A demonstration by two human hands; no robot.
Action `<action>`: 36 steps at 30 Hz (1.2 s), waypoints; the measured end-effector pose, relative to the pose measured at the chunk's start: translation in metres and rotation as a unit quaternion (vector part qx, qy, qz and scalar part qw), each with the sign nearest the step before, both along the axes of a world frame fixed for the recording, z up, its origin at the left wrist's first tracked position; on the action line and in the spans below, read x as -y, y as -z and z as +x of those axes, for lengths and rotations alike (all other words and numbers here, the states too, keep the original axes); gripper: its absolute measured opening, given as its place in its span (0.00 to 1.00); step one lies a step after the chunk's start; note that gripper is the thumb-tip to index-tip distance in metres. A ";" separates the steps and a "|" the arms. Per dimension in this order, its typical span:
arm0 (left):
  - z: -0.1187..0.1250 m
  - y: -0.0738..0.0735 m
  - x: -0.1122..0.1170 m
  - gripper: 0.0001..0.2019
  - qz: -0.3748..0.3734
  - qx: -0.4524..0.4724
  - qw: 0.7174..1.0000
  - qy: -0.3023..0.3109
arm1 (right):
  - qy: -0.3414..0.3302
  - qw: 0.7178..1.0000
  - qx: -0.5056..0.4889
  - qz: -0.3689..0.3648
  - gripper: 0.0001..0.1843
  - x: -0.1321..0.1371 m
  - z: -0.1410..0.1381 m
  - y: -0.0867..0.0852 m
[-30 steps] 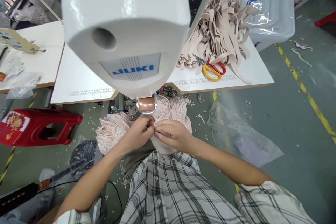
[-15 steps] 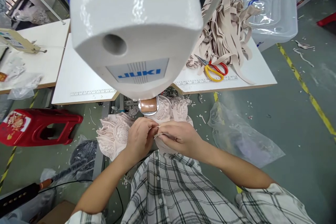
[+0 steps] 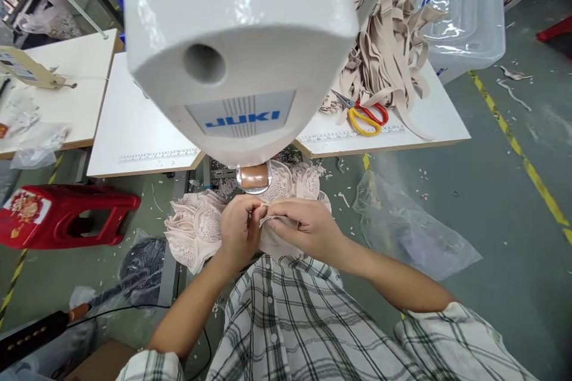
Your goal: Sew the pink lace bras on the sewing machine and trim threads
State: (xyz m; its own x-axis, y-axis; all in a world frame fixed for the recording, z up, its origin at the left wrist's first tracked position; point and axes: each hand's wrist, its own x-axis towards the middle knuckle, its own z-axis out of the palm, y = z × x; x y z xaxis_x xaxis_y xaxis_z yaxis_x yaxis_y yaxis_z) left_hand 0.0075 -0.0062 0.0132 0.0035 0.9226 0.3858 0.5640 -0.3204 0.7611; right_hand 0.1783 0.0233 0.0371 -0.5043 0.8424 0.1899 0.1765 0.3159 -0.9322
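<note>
In front of my chest, my left hand (image 3: 240, 224) and my right hand (image 3: 309, 224) meet with fingertips nearly touching. Both are closed in a pinch on a thin pale fabric strip (image 3: 268, 219), whose narrow end curls out by the right fingers. Beneath and behind the hands lies a pale pink lace bra (image 3: 280, 183), partly covered by them. More pale lace bras (image 3: 194, 229) are bunched to the left of my left hand. Just beyond the fingers, under the white JUKI sewing machine head (image 3: 241, 71), sits a rounded copper-coloured part (image 3: 254, 177) with a metal rim.
Red-and-yellow-handled scissors (image 3: 364, 116) lie on the white table (image 3: 442, 125) beside a heap of beige straps (image 3: 388, 47). Clear plastic bins (image 3: 465, 18) stand behind at right. A red stool (image 3: 67, 214) is at left, and a plastic bag (image 3: 411, 226) lies on the floor.
My hands have shifted slightly, and the strip between them is turned a little. Both keep their pinch. The whole view has moved slightly, with the machine head appearing further right.
</note>
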 end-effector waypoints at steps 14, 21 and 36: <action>-0.008 -0.028 -0.002 0.05 0.078 -0.132 0.985 0.075 | 0.066 0.981 0.159 0.093 0.09 -0.033 0.016 -0.017; -0.012 -0.044 -0.007 0.06 0.058 -0.159 0.981 0.094 | -0.072 0.988 0.124 -0.053 0.11 -0.043 0.017 -0.031; -0.017 -0.050 -0.016 0.11 -0.023 -0.177 0.976 0.126 | -0.115 0.980 0.093 -0.136 0.07 -0.042 0.022 -0.037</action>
State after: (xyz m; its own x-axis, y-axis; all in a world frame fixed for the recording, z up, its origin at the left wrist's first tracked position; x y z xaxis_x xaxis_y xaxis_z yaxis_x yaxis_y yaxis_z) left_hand -0.0093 0.0100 0.0629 0.3586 0.8916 0.2766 0.7018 -0.4528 0.5500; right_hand 0.2002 0.0651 0.0742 -0.6914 0.7090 -0.1391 0.3050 0.1119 -0.9457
